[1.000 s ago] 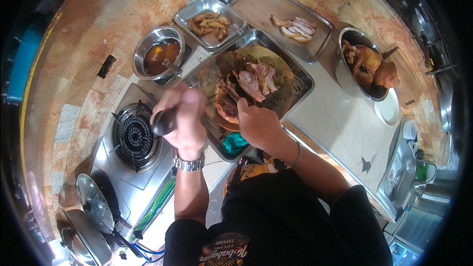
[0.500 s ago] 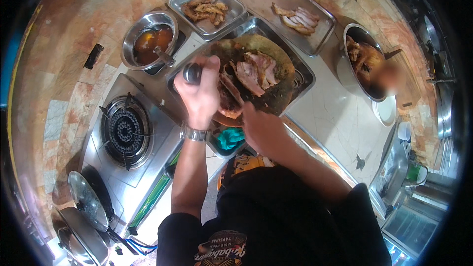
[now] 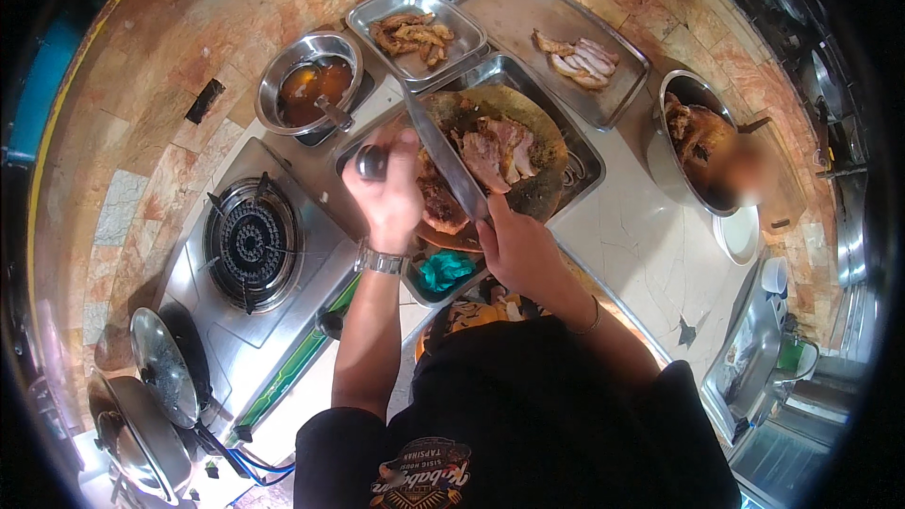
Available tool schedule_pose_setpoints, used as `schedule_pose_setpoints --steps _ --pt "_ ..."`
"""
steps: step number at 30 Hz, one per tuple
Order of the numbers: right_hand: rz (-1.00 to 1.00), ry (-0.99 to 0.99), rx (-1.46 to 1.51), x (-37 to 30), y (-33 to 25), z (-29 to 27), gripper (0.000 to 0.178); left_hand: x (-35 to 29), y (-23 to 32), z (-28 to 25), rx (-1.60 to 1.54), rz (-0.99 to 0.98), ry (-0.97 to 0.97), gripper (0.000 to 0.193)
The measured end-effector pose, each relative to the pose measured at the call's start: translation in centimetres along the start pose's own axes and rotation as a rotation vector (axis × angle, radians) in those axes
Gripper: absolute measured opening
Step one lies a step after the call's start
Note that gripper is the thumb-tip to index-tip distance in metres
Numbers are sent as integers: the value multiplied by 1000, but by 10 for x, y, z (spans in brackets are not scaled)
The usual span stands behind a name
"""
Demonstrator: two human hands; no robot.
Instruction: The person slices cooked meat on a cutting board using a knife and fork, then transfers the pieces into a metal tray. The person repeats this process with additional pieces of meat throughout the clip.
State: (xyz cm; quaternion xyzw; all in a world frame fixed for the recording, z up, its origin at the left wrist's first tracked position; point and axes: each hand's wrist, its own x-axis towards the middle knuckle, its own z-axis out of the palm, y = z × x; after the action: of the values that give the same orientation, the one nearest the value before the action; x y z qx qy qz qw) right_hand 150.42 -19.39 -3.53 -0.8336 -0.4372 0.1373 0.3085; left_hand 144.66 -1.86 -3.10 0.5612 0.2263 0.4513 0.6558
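My right hand (image 3: 514,250) grips a long knife (image 3: 439,143), its blade pointing up and to the left over a round wooden chopping board (image 3: 530,109). In my left fist (image 3: 388,196) is an upright black-handled tool (image 3: 371,162); its lower end is hidden, so I cannot tell its kind. A browned chunk of roasted meat (image 3: 441,205) lies beside that fist, partly covered by hand and blade. Right of the blade, several cut meat slices (image 3: 500,153) rest on the board. The board sits in a deep metal tray (image 3: 592,168).
Behind stand a tray of browned strips (image 3: 413,38) and a flat tray (image 3: 514,14) with sliced meat (image 3: 580,61). A bowl of brown sauce (image 3: 306,92) is left, above a gas burner (image 3: 253,243). At right is a pot (image 3: 674,155) of meat. Green plastic (image 3: 445,270) lies near me.
The knife blade has come up from the meat into plain view, now slanting across the board. My left hand keeps its grip on the black handle. The whole view has shifted slightly.
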Motion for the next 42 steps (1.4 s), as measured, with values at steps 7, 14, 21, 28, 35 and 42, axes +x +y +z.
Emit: schedule_pose_setpoints --steps 7,14,21,28,35,42 --pt "-129 252 8 9 -41 -26 21 -2 1 4 -99 19 13 21" --pt "-25 25 -247 3 -14 16 15 -6 -6 -3 -18 90 38 12" --pt "149 -4 -79 2 26 1 21 0 -2 -39 -428 68 -4 8" --pt "32 33 -123 2 4 3 23 -15 -10 -21 -224 48 117 8" --pt "-108 224 1 2 -15 1 22 -17 -7 -21 -205 37 62 19" --pt "199 -172 -190 -12 4 18 24 -12 -9 -39 -376 35 160 5"
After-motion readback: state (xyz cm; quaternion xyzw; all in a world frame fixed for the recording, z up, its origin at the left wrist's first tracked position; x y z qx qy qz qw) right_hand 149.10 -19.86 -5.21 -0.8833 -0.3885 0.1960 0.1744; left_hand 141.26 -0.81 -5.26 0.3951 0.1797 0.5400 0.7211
